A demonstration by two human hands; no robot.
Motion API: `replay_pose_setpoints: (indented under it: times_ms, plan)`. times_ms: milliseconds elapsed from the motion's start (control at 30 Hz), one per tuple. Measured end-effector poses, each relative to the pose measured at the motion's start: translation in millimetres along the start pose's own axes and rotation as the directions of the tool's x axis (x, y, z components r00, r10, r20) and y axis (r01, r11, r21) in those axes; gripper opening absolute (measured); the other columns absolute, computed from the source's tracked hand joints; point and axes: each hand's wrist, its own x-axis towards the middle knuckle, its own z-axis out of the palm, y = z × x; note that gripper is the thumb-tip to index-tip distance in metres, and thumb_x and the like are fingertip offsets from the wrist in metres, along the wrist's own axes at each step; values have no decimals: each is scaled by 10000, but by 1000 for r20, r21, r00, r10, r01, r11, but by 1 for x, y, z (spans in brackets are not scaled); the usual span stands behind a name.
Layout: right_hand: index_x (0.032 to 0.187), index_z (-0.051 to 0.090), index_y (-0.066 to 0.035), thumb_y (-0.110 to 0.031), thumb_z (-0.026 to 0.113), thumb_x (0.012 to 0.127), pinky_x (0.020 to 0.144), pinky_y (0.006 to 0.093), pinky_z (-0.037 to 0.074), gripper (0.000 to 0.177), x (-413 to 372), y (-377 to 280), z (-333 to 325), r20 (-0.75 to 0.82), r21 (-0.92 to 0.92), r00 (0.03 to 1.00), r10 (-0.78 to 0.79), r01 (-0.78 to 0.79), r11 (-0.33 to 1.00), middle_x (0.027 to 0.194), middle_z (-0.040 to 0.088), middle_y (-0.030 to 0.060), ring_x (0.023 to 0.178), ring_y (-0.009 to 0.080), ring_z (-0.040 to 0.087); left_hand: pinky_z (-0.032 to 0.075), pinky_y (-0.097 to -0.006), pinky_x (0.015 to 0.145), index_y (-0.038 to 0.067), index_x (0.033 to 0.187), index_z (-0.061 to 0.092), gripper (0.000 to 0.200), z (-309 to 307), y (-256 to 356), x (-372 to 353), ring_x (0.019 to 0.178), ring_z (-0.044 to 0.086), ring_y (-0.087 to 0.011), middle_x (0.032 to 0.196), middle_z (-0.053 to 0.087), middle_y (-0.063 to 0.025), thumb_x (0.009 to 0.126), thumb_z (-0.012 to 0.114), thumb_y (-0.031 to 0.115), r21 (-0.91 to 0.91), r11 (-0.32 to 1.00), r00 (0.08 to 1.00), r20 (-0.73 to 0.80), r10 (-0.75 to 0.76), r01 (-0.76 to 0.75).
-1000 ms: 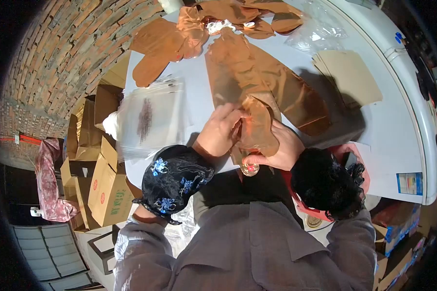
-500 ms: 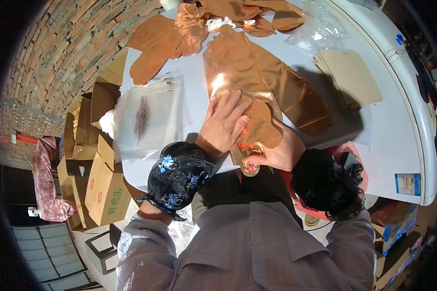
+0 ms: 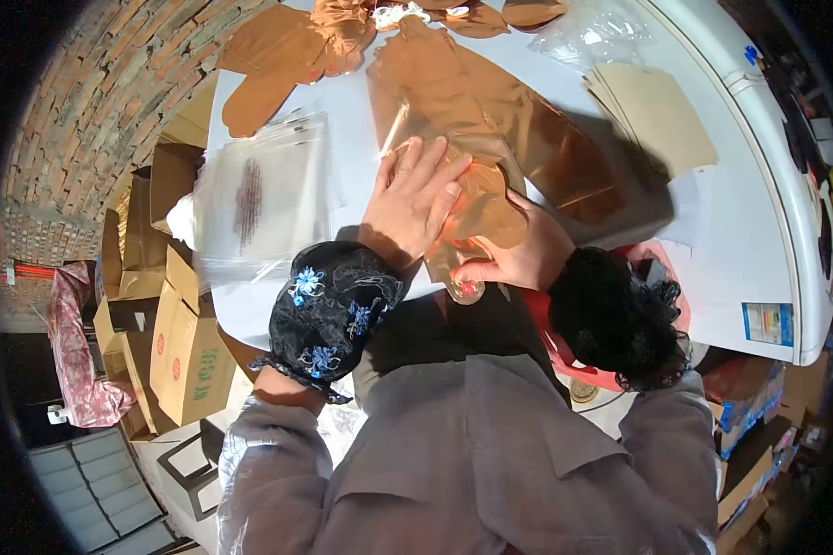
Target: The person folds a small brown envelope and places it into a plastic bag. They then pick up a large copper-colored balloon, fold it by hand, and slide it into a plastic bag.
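A flat copper-coloured foil balloon point(image 3: 487, 211) lies folded at the table's front edge, its shiny lower end reaching over the edge. My left hand point(image 3: 409, 205) rests flat on the foil, fingers stretched out and pointing away from me. My right hand point(image 3: 526, 248) pinches the folded foil from the right, with the thumb on top near the edge; its other fingers are partly hidden under the foil. Beyond my hands, a larger spread of the same copper foil point(image 3: 518, 116) covers the middle of the table.
At left on the white table point(image 3: 347, 106) lies a stack of clear plastic bags point(image 3: 292, 185). More copper foil pieces point(image 3: 278, 60) are at the back. Brown paper sheets point(image 3: 657, 120) and clear plastic point(image 3: 597, 32) lie right. Cardboard boxes point(image 3: 190, 347) stand left of the table.
The view has shifted, so the table and hands appear slightly higher and further left. My hands keep nearly the same hold on the foil; its folded upper part looks flatter.
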Motion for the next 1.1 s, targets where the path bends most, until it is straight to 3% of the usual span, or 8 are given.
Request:
replay_pose_setpoints:
  times_ms: [100,233,300,533,667,700,800,1100]
  plan:
    - [1217,635,-92,-451,823,740,964,438,508,626,3,1,-1,-24,-10,998,-49,49,999,1207,630,167,1127,363,605,169,-502,1212,177,1489,471,503,0,0,-1,1476,290,-389,1560,392,-164,1091,233,371,-4,1000,999,29,-14,14]
    - [1211,638,-81,-407,819,751,924,426,498,592,-5,3,-3,120,-127,991,-52,67,990,1203,637,160,1123,358,603,170,-503,1214,184,1491,469,519,2,0,0,1476,286,-394,1565,380,-171,1093,205,386,24,1000,999,40,-14,13]
    - [1202,643,-80,-432,803,756,898,416,504,590,-9,-1,-6,199,-160,979,-35,68,985,1222,633,160,1113,347,614,172,-505,1212,192,1492,471,505,2,-1,0,1473,290,-395,1564,383,-171,1087,249,397,21,1000,999,37,-11,10]
    - [1154,665,-20,-428,745,819,1003,399,487,535,-28,-57,-12,2,-223,921,-390,380,898,1236,636,150,1203,282,588,211,-512,1195,217,1490,475,520,6,-1,-1,1460,318,-383,1558,402,-151,1022,457,443,132,990,999,-13,45,-43]
    - [1121,662,-7,-241,711,852,1048,390,479,360,5,-53,-14,-18,-154,998,-52,49,987,1184,653,140,1190,293,601,226,-508,1188,219,1490,473,537,7,-1,-1,1459,321,-380,1558,405,-142,1010,474,459,138,990,999,-20,45,-42]
    - [1193,648,-12,-182,695,853,982,399,513,384,6,-44,-16,-47,-147,999,-10,3,989,1283,620,143,1199,333,596,225,-508,1189,220,1491,471,539,7,-2,-2,1459,320,-380,1558,405,-141,1009,477,460,138,989,998,-24,55,-51]
    - [1224,621,12,-154,713,845,1029,409,479,424,2,-14,-9,-113,-211,991,75,-98,973,1291,609,169,1232,335,568,227,-504,1189,214,1480,486,551,5,-1,-2,1451,330,-381,1545,421,-145,992,497,469,132,990,998,-38,54,-49]
    - [1242,603,13,-125,737,823,1040,416,470,461,1,-9,-6,-60,-220,993,102,-113,969,1302,599,162,1225,335,566,248,-526,1181,147,1519,415,584,-11,-7,4,1474,288,-403,1584,356,-154,993,538,368,-119,993,995,-88,-35,24]
